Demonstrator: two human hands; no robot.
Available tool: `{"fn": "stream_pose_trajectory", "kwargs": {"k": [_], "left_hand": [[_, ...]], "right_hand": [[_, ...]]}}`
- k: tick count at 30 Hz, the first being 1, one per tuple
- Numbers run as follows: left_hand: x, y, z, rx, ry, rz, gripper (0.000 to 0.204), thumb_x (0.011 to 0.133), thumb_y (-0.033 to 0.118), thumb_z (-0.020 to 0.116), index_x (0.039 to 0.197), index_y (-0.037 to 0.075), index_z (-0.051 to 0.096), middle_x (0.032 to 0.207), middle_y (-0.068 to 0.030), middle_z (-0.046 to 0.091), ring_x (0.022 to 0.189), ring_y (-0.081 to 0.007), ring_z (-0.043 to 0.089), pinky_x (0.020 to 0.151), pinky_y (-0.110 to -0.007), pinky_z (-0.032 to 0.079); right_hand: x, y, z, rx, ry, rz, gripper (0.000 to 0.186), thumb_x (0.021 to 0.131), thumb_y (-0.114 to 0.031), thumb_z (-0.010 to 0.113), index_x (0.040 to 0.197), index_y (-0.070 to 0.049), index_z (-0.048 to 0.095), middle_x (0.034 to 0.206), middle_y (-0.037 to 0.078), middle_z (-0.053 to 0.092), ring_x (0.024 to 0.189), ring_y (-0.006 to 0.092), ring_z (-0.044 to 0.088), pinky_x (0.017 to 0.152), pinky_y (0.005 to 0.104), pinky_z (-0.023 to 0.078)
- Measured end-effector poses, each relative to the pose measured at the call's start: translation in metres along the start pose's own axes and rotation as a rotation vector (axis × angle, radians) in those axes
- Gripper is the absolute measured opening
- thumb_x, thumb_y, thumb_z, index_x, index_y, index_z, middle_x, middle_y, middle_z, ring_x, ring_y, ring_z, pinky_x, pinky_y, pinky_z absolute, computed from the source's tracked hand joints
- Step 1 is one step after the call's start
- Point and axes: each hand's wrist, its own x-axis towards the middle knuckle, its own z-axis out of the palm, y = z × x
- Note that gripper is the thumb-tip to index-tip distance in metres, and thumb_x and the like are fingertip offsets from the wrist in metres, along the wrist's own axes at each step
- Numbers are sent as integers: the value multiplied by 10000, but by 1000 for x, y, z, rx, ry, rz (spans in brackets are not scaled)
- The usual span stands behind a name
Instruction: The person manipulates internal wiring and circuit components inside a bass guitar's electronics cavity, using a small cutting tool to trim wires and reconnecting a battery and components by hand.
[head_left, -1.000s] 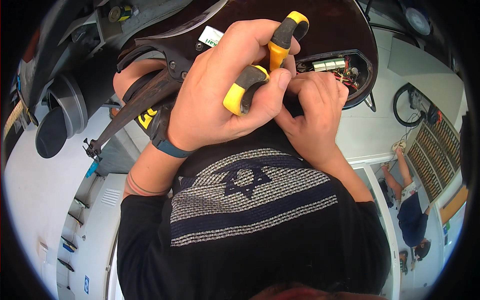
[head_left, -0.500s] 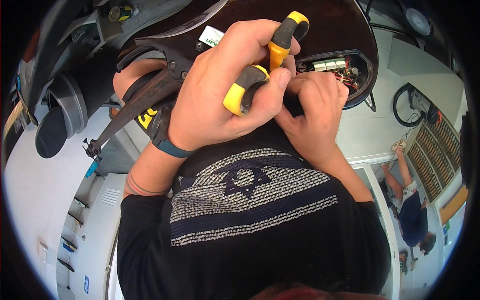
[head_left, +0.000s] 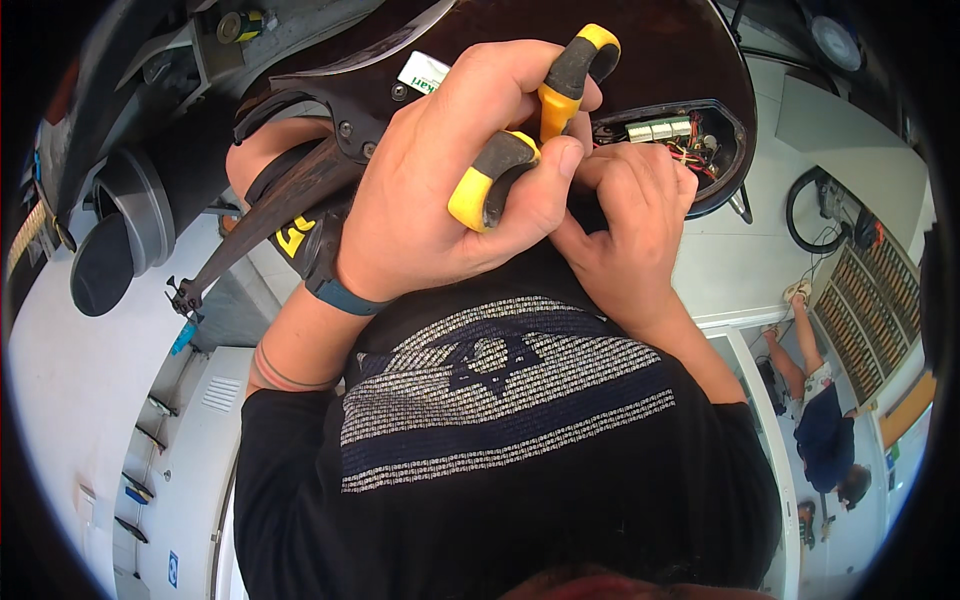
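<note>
A black T-shirt with a patterned panel [head_left: 520, 440] is filling the lower middle of the frame. Above it, at the top, an electric guitar [head_left: 680, 45] is showing its glossy dark body; its long axis is slanting down to the left, the neck [head_left: 275, 215] tapering toward tuning pegs [head_left: 185, 297] at the left of the frame. The left hand [head_left: 440, 175], upper centre, is wrapping around pliers [head_left: 562, 105], while the right hand [head_left: 630, 215] is resting just beside it, fingers bent and tips hidden, so I cannot tell what they are pinching. A second person [head_left: 825, 435] is showing at the lower right. The pliers' black-and-yellow handles are standing apart, converging rightward toward the right hand; their nose is hidden. Right of it, an open cavity [head_left: 742, 135] in the guitar is exposing red and yellow wires [head_left: 692, 160] and silvery modules [head_left: 658, 130]. A blue wristband [head_left: 345, 296] is circling the left wrist. A small white label [head_left: 422, 72] is lying on the body, partly behind the left hand.
</note>
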Motion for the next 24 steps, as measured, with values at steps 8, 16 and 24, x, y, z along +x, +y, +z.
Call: {"fn": "stream_pose_trajectory", "kwargs": {"k": [8, 16, 24], "left_hand": [[1, 1, 0, -20, -9, -11, 364, 1116, 69, 655, 1442, -10, 517, 1124, -189, 768, 997, -180, 758, 894, -317, 616], [5, 16, -13, -400, 360, 2, 546, 1071, 255, 739, 1485, 7, 486, 1223, -275, 782, 1106, -297, 800, 1015, -451, 653], [-5, 13, -13, -449, 440, -134, 589, 1080, 236, 697, 1546, 2, 423, 1230, -275, 777, 1102, -277, 800, 1033, -432, 648]], "right_hand": [[-1, 2, -1, -12, -10, -1, 394, 763, -234, 972, 1040, -115, 718, 1024, 12, 705, 999, 257, 646, 942, 446, 370], [-1, 3, -7, -56, -37, -3, 407, 755, -261, 961, 1075, -137, 742, 1089, 14, 706, 1073, 268, 633, 986, 448, 374], [-3, -1, -15, -112, -128, 20, 464, 745, -267, 955, 1135, -148, 734, 1204, 39, 659, 1180, 302, 589, 1038, 486, 370]]}}
